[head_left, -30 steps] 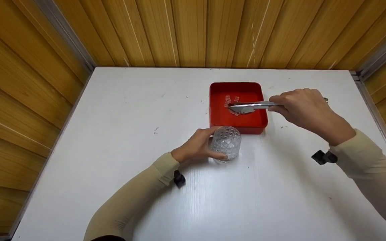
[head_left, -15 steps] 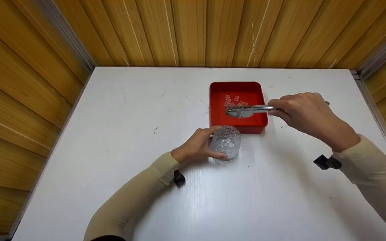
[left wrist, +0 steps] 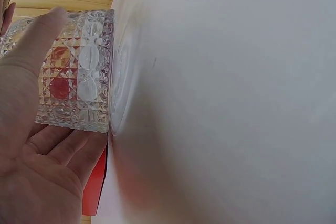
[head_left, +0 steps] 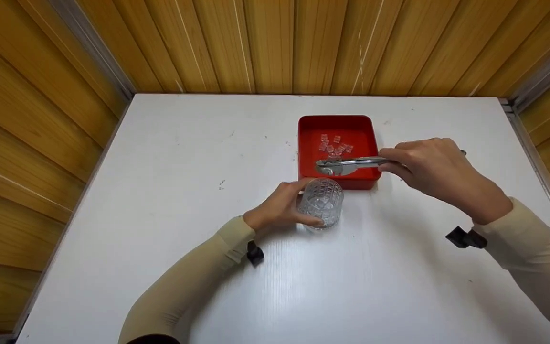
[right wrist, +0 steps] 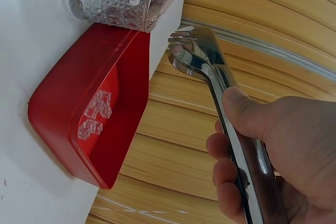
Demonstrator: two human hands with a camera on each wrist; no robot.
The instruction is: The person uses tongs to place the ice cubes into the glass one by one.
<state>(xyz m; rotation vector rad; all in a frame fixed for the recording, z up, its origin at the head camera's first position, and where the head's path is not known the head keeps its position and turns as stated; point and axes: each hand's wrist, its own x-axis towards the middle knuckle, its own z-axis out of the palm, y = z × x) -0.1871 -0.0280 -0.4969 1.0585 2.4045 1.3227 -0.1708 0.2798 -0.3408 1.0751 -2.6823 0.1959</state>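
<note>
My left hand (head_left: 282, 208) holds a clear cut-glass tumbler (head_left: 326, 203), thumb on the near side and fingers round the far side. The tumbler stands upright on the white table, right at the front wall of a red square box (head_left: 306, 167). In my right hand (head_left: 435, 165) are metal serving tongs (right wrist: 231, 121), one end fork-shaped, the other rounded. Their tips hang above the box's front part, close to the tumbler's rim; I cannot tell whether a cube sits between them. Several small clear cubes (right wrist: 98, 104) lie on the box floor.
The white table (head_left: 184, 157) reaches back to a wood-panelled wall (head_left: 275, 48), with panels on both sides too. Black camera mounts (head_left: 255, 253) sit on both wrists.
My right hand has lifted the tongs away from the cubes and brought their tips nearer, towards the tumbler. The left hand and tumbler have stayed in place.
</note>
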